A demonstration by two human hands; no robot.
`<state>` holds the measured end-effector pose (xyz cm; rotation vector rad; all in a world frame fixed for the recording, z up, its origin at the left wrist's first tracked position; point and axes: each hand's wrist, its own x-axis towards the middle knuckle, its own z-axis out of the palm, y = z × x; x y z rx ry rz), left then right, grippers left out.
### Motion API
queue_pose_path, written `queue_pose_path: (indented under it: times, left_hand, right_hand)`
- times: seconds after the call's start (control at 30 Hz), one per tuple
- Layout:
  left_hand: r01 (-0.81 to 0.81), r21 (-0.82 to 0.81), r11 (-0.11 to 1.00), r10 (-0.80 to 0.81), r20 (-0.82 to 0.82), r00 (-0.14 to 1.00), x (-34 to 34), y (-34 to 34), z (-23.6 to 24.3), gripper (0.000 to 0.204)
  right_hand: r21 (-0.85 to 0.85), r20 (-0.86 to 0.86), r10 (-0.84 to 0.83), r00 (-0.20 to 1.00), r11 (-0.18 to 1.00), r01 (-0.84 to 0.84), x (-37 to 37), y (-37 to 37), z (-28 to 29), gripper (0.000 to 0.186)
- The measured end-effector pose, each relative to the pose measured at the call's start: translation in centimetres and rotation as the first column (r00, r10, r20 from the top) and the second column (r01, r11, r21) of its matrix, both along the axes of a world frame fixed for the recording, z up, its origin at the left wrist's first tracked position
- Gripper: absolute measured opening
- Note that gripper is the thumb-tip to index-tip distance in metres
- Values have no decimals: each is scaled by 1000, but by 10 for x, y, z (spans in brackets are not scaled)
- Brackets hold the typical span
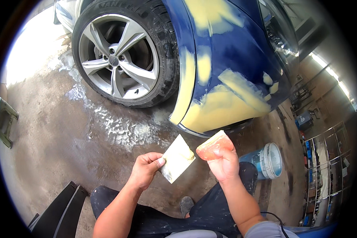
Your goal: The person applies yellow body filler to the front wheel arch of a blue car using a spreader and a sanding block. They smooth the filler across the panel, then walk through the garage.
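My left hand (145,168) pinches the lower left edge of a pale, flat square mixing board (176,162). A dab of yellow body filler (189,155) sits at the board's right corner. Close beside it, my right hand (225,163) grips a red-orange filler spreader (213,147), whose upper edge is coated with yellow filler. Just beyond both hands is the corner of a dark blue car bumper (242,51). Broad patches of yellow filler (222,109) cover its lower edge, wheel-arch lip and upper part. Neither hand touches the car.
Left of the bumper stands a car wheel (117,59) with silver spokes. A blue bucket (270,160) lies tipped by my right knee. At far left is a green stool (6,121), with black panels (63,212) at lower left. A wire rack (325,170) stands at right.
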<state>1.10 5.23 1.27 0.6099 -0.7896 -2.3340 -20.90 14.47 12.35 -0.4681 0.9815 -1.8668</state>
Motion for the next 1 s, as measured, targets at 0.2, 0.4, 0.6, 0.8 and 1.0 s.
queue_pose_path:
  times: [0.2, 0.4, 0.6, 0.8, 1.0]
  left_hand:
    - [19, -64, 998, -13, 93, 996, -7, 3, 2, 15]
    - [-43, -48, 998, 46, 59, 997, -21, 12, -12, 18]
    - [145, 1, 989, -144, 133, 981, -22, 24, -21, 15]
    - [75, 154, 985, -89, 87, 992, -38, 50, 9, 14]
    - [-247, 347, 905, 65, 461, 885, -66, 114, 51, 25]
  right_hand:
    - [-194, -117, 191, 975, 958, -211, 25, 13, -8, 50]
    - [266, -338, 309, 889, 937, -225, -2, 54, -79, 51]
    - [-25, -42, 261, 964, 965, -263, -17, 59, -52, 46]
    - [332, -315, 619, 720, 782, -527, -45, 87, -43, 72]
    - [-30, 22, 597, 802, 802, -596, -65, 92, -39, 76]
